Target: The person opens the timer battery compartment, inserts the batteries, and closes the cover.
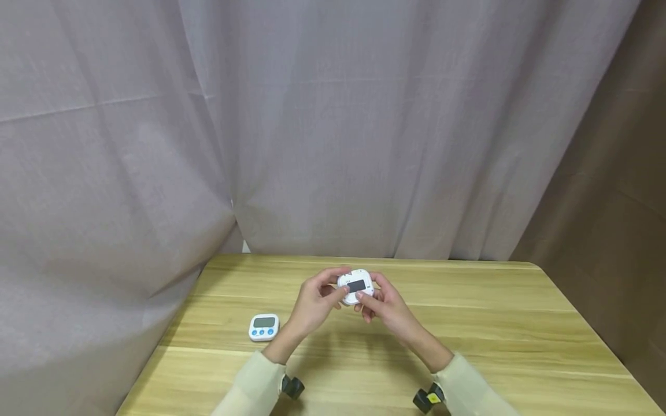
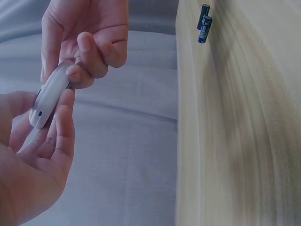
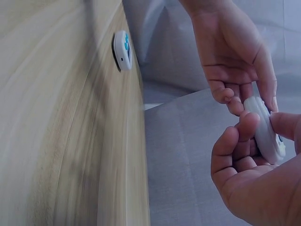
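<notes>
Since the hands work above the wooden table [image 1: 499, 323], a slip could drop their load onto it. The left hand [image 1: 314, 299] and right hand [image 1: 392, 309] together grip a white device [image 1: 356, 286], thumbs on its near face, fingers bent behind; uneven thumb pressure might twist it loose. The left forearm [image 1: 282, 345] could, with an outward swing, knock the similar white timer [image 1: 263, 327] lying at eight o'clock from the held device, its three blue buttons upward. Two loose batteries [image 2: 203, 23], toward one o'clock in the left wrist view, could roll away if brushed, being round.

The held device sits over the table's far half, at six o'clock from the head view's centre. Its casing is rounded at the corners and tilted toward the person. A dark rectangular patch [image 1: 358, 285] crosses its middle; whether recess, cover or screen, I cannot tell. A small coloured mark [image 1: 347, 274] shows near its eleven o'clock edge, and a tiny dark slot [image 2: 40, 113] in its side.
</notes>
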Motion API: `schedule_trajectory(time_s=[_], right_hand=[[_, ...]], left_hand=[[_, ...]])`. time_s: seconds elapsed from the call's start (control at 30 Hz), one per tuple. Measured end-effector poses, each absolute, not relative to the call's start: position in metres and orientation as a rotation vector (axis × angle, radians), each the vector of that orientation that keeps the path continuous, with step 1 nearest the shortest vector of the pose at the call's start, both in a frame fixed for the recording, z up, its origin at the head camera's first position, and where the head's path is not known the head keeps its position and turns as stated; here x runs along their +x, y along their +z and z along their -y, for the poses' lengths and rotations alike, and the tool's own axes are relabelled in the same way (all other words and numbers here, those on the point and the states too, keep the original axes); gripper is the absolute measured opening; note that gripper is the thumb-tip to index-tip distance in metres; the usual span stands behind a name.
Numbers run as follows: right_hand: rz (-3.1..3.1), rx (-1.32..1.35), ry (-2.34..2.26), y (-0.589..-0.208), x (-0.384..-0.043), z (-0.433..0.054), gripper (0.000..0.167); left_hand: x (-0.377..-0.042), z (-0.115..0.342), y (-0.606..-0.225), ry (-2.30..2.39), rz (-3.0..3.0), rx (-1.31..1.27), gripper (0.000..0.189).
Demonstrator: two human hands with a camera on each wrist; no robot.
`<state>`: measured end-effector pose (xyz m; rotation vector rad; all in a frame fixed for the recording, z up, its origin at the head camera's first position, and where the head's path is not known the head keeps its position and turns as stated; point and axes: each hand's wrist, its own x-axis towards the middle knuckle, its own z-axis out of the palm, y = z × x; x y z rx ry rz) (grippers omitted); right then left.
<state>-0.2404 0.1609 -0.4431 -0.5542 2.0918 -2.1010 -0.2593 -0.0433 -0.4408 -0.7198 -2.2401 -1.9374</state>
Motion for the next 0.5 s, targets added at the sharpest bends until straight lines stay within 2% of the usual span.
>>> schedule_trajectory(time_s=[0.5], right_hand=[[-1.998,-0.567,-2.142,-0.4421,-0.239,-0.1567,0.045]], left_hand=[[-0.2585,0.0407,-0.4371,-1.928,2.232,-0.697,0.038]])
